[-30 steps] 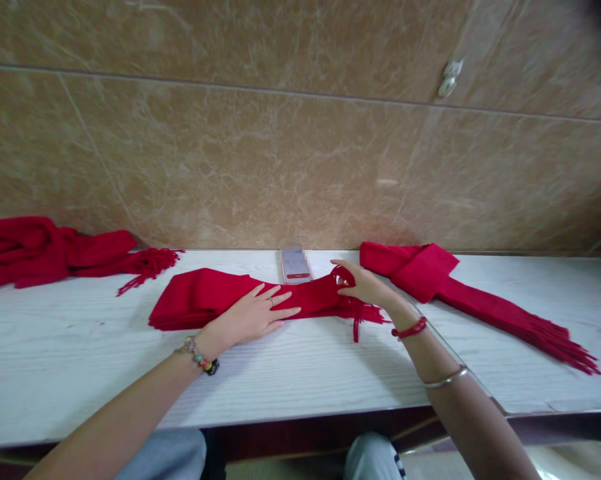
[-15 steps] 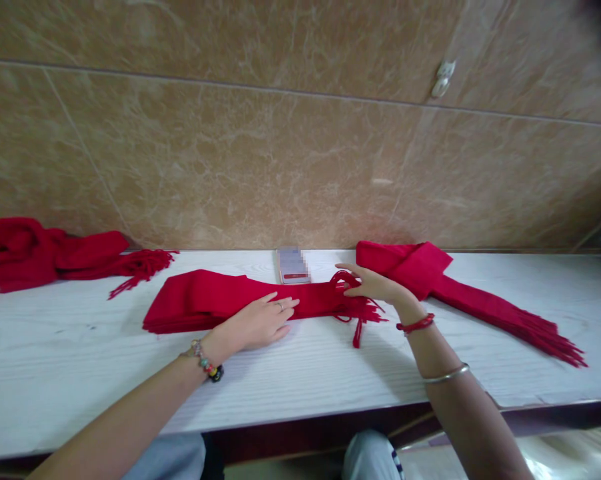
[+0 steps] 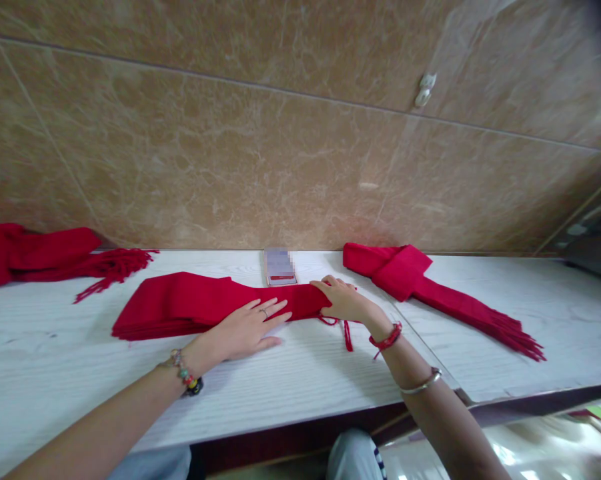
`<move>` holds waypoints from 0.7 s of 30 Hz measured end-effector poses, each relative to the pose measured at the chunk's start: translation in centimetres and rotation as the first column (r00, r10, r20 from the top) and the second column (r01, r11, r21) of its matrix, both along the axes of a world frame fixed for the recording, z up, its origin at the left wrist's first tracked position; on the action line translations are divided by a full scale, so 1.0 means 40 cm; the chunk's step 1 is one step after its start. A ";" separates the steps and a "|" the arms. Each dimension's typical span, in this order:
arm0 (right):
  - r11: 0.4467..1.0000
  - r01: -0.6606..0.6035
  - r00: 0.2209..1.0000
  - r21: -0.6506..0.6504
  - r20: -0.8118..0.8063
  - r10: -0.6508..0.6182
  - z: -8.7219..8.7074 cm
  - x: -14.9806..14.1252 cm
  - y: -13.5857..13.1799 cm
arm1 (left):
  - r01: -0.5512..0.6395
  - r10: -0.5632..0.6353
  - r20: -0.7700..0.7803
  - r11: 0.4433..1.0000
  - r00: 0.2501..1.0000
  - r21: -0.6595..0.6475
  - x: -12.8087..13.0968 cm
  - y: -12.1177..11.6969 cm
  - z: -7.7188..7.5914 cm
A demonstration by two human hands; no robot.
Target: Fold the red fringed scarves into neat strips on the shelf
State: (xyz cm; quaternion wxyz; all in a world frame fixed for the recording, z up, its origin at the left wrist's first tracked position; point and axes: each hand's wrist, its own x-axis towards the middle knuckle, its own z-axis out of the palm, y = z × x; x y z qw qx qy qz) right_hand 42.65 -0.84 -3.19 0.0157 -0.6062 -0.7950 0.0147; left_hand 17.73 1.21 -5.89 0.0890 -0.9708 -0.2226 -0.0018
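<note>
A folded red scarf [image 3: 180,304] lies lengthwise on the white table [image 3: 300,373] in front of me. My left hand [image 3: 247,327] rests flat on its middle, fingers stretched out. My right hand [image 3: 344,301] is closed over the scarf's tasselled right end, with a few red tassels hanging out below it. A phone [image 3: 279,267] lies just behind the scarf, against the wall.
A second folded red scarf [image 3: 420,283] with a fringed tail lies to the right. More red scarves [image 3: 45,257] are heaped at the far left. A brown marble wall [image 3: 280,147] backs the table. The table's front edge runs close to my knees.
My right hand has come down from a raised pinch onto the scarf's tasselled end and gathered the fringe under it. The view has swung to the right. My left hand stays flat on the scarf.
</note>
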 end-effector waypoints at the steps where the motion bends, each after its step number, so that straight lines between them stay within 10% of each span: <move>1: 1.000 0.014 0.999 0.002 0.040 -0.014 0.003 -0.013 -0.006 | -0.002 0.002 0.000 1.000 1.000 -0.006 0.001 0.000 0.001; 13: 0.956 0.293 0.930 0.028 0.222 -0.291 0.028 0.141 -0.015 | 0.009 -0.011 0.032 0.999 0.999 0.050 0.003 0.002 -0.004; 21: 0.934 -0.351 0.936 -0.068 -0.064 0.347 0.086 0.054 -0.006 | -0.076 0.052 0.111 0.973 0.992 0.220 -0.019 0.020 0.003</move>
